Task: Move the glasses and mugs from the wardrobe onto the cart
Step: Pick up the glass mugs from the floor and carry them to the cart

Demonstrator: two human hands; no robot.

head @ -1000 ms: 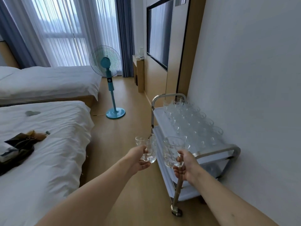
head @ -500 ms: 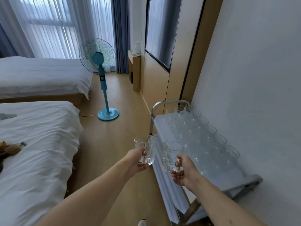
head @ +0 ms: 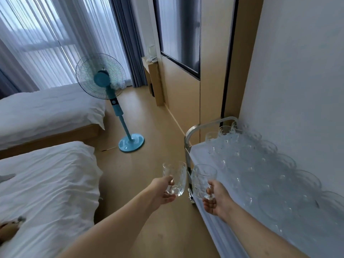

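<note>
My left hand [head: 161, 192] grips a clear cut-glass mug [head: 176, 178] by its side, held upright over the floor just left of the cart. My right hand [head: 216, 199] holds a second clear glass mug [head: 202, 178] by its handle, at the cart's near left edge. The white cart [head: 197, 151] with a steel handle stands along the right wall. Its top shelf carries several clear glasses [head: 247, 161] in rows, filling most of it. The wardrobe is out of view.
Two white beds [head: 46, 183] lie to the left. A teal standing fan [head: 106, 81] is on the wooden floor ahead. A wall-mounted dark screen [head: 178, 30] and a small wooden desk [head: 152, 82] are beyond the cart. An aisle of floor runs between beds and cart.
I have stepped closer to the cart, which now sits larger and lower right in view. Both hands still carry their mugs, the right one nearer the cart's edge.
</note>
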